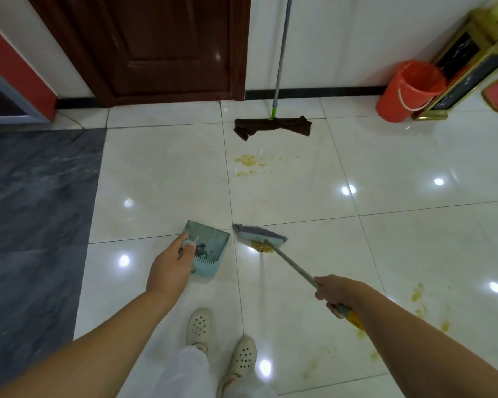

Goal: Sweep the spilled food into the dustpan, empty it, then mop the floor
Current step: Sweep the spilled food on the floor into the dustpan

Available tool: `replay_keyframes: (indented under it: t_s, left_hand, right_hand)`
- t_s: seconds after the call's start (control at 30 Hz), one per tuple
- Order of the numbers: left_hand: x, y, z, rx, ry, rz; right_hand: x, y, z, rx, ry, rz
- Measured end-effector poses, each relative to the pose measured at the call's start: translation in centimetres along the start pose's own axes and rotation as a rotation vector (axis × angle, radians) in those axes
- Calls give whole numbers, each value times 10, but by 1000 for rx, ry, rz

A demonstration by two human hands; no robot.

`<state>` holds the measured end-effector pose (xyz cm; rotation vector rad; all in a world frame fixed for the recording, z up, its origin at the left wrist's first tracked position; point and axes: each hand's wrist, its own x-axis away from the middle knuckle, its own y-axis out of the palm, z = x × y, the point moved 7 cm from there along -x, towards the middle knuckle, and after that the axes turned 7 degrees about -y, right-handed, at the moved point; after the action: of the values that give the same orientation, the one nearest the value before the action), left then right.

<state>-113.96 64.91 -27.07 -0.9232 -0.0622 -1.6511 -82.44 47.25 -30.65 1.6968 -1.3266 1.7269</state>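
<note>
Nearest the camera, the person's two pale perforated shoes [222, 340] stand on the glossy white tile floor [299, 196], straight back from the dustpan. The left hand [170, 268] curls its fingers around the handle of the pale blue dustpan [210, 248], gripping it; the pan appears to be tipped with its open mouth pointing away from the person, and some dark debris lies inside it. Just right of the dustpan, the right hand [332, 291] is wrapped around the grey shaft of the broom [260, 235], fingers clamped on it just above the yellow end of the handle. The broom's blue-grey head sits on the floor close beside the dustpan's right edge, with a small heap of yellow spilled food [260, 247] gathered against its near side. Well right of the dustpan, yellow smears and crumbs [420, 300] streak the tiles. Beyond the dustpan, another scatter of yellow bits [250, 163] lies on the floor. Farther still, a mop [272, 126] with a dark cloth head leans against the white wall, beside a dark wooden door [167, 44]. Far right of the mop, an orange bucket [408, 90] stands by the wall.
</note>
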Motion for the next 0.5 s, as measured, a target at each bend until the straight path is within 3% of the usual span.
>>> replay_keyframes:
  t_s: [0.1, 0.33, 0.5]
  left_hand:
    - [13, 8, -2, -11, 19, -14]
    - [35, 16, -5, -10, 45, -75]
    - [37, 14, -10, -39, 46, -121]
  right_hand:
    - [10, -3, 21, -36, 3, -6]
    - [23, -15, 67, -457, 134, 30]
    - [14, -6, 58, -735, 140, 23]
